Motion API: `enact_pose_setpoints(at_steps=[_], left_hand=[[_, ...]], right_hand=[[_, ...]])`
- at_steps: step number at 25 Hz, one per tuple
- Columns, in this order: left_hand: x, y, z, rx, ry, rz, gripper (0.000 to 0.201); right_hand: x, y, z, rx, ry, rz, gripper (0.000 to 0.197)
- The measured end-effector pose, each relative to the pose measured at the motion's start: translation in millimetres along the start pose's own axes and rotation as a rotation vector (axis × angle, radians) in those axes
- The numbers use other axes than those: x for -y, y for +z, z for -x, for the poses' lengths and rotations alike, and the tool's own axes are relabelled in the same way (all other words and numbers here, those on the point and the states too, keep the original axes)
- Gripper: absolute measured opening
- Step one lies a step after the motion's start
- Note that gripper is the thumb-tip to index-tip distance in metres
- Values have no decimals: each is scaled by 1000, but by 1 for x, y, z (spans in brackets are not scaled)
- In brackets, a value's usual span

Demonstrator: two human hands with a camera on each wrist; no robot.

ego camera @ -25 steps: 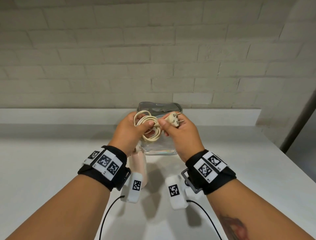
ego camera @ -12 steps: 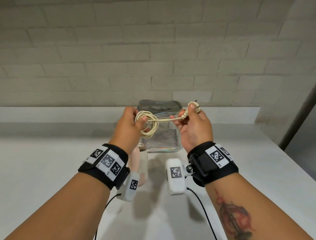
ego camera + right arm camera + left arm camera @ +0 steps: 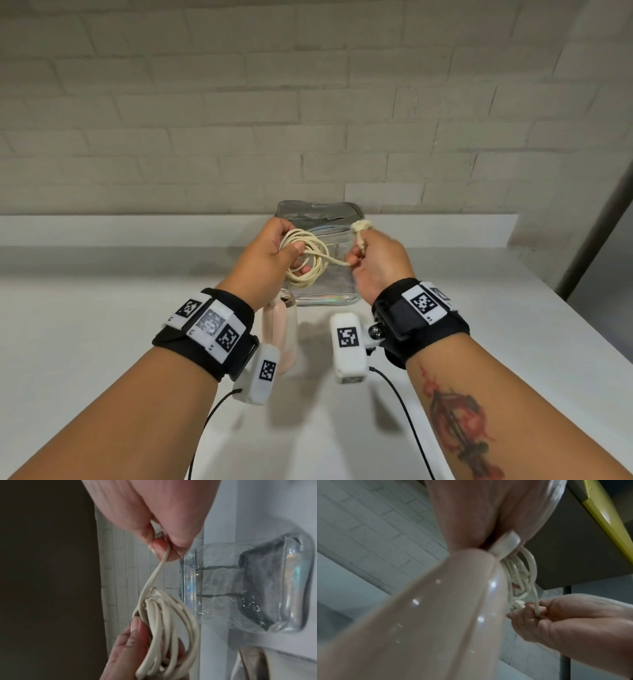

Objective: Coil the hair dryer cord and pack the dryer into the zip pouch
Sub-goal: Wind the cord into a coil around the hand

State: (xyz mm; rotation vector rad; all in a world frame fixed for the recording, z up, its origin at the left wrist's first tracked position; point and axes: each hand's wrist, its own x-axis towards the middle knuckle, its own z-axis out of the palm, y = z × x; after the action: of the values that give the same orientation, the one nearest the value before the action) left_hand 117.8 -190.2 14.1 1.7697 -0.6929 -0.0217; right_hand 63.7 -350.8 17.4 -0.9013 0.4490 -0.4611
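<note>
My left hand (image 3: 270, 253) grips several loops of the cream cord (image 3: 310, 263) (image 3: 164, 631) above the counter, thumb over the bundle. The pale pink hair dryer (image 3: 279, 329) (image 3: 436, 622) hangs below that hand, mostly hidden by the wrist. My right hand (image 3: 371, 260) (image 3: 539, 614) pinches the free end of the cord, with the cream plug (image 3: 361, 226) sticking up past its fingers. A short stretch of cord runs taut between the hands. The clear zip pouch (image 3: 323, 291) (image 3: 257, 588) lies on the counter just behind both hands.
A white counter (image 3: 102, 325) runs to a raised ledge (image 3: 102, 228) below a white brick wall (image 3: 308, 102). A dark post (image 3: 596, 236) stands at the right, beyond the counter's right edge (image 3: 582, 329).
The right hand turned palm-up and drew the plug end out to the right, then came back closer to the coil with the plug raised. The left hand keeps hold of the loops.
</note>
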Motion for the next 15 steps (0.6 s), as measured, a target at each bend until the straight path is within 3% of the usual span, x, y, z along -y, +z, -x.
enact_pose_setpoints(at_steps=[5,9,15], left_hand=[[1,2,2,-11,45,8,7],[2,2,-3,-47,14,9,8],[-2,0,-9,-71,34,-203,5]], right_hand=[[-16,4,0,158,193,326,16],[-21,4,0,213,186,259,20],[-21,0,1,268,107,257,21]])
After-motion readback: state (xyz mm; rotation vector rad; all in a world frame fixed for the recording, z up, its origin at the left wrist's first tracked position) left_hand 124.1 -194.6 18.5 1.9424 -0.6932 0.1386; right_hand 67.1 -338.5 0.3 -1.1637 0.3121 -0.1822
